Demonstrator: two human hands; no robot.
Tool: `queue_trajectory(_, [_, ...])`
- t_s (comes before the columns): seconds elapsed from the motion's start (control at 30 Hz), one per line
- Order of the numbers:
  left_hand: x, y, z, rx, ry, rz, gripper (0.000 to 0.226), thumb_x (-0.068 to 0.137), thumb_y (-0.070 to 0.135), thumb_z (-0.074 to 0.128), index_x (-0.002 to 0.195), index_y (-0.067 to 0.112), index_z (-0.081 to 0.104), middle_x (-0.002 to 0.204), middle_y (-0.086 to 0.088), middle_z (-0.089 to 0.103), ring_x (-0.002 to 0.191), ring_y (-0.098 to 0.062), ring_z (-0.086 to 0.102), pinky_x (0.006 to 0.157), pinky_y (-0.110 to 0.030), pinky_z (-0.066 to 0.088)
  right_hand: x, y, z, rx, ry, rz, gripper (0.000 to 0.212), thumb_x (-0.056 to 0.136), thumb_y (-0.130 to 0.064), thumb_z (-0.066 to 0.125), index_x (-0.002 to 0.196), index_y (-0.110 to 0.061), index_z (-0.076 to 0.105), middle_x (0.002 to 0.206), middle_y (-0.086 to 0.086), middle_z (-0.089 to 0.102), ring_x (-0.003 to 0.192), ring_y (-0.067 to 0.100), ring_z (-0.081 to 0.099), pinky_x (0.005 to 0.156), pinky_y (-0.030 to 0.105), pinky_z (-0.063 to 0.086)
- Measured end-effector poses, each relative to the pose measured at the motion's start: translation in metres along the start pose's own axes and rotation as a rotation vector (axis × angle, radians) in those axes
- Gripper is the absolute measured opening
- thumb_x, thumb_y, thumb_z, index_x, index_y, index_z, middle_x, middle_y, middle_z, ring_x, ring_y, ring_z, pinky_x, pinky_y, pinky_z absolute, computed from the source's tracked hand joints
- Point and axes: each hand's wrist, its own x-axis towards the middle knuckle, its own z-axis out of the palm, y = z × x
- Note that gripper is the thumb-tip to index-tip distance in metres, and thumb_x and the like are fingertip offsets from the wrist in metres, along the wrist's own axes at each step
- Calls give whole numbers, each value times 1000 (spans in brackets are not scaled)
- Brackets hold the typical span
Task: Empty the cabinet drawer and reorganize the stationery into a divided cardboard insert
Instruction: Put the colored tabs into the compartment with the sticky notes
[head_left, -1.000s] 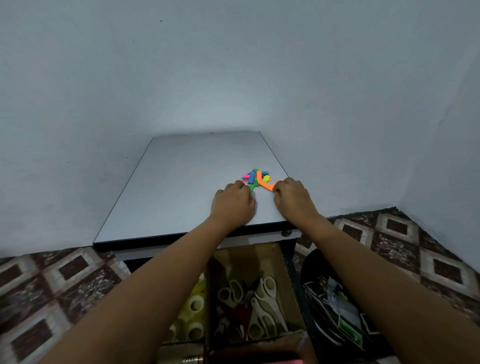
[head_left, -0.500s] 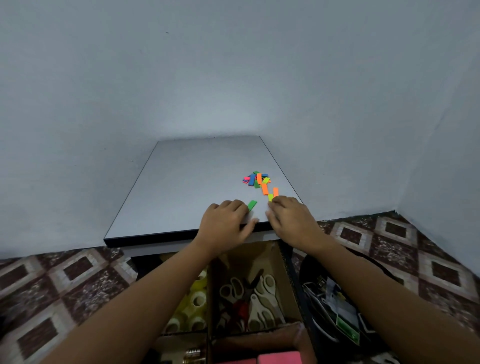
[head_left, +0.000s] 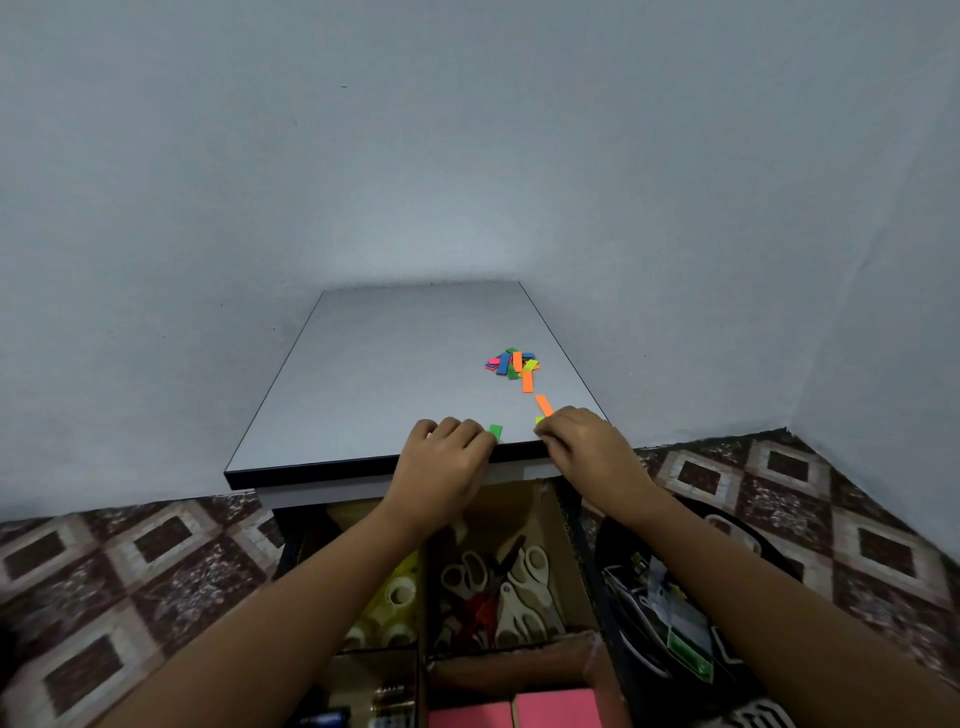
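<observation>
The left hand (head_left: 441, 460) and right hand (head_left: 589, 441), fingers curled, are resting at the front edge of the worktop (head_left: 363, 395); whether either is pinching anything cannot be told. A thin, flat green tab (head_left: 495, 431) is lying just beside the left hand, the heap of neon tabs (head_left: 511, 362) farther back on the worktop. Sliding each tab over the front edge is probably serving better than clawing; the cardboard insert (head_left: 519, 501) is waiting below the worktop

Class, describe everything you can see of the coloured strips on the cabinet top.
The strips are small flat rectangles, paper-like: orange, green, blue, pink, yellow. Most lie heaped near the right edge of the cabinet top. Two orange ones trail frontward; a green one sits beside the left hand, a yellow-green one at the right hand.
</observation>
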Motion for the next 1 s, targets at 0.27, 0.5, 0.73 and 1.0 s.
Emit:
queue_trajectory(0.27, [4, 8, -29, -365, 59, -321, 11, 85, 11, 64, 96, 12, 66, 87, -1, 68, 78, -17, 62, 67, -30, 47, 7, -22, -21, 482, 194, 471, 14, 90, -8, 59, 99, -9, 70, 90, 0, 66, 78, 1, 57, 67, 3, 43])
queue_trajectory(0.5, [-42, 19, -52, -741, -52, -646, 10, 86, 13, 64, 93, 16, 70, 89, 8, 68, 78, -3, 60, 72, -17, 47, -19, -53, -30, 865, -105, 584, 16, 91, -6, 58, 86, -19, 65, 79, 1, 64, 72, 8, 63, 62, 18, 50])
queue_trajectory(0.73, [-112, 37, -48, -785, -283, -699, 10, 86, 12, 64, 91, 17, 71, 86, 10, 66, 85, 10, 56, 67, -5, 40, -63, -79, -5, 698, -497, 385, 14, 88, -7, 62, 85, -20, 66, 69, -11, 59, 59, -7, 57, 59, 9, 43])
queue_trajectory(1.0, [-131, 44, -50, -769, -367, -652, 11, 86, 14, 65, 94, 17, 71, 87, 8, 66, 80, 3, 55, 69, -4, 38, -82, -102, 5, 462, -699, 225, 14, 90, -12, 59, 99, -12, 69, 76, -23, 51, 69, -17, 50, 66, 1, 38])
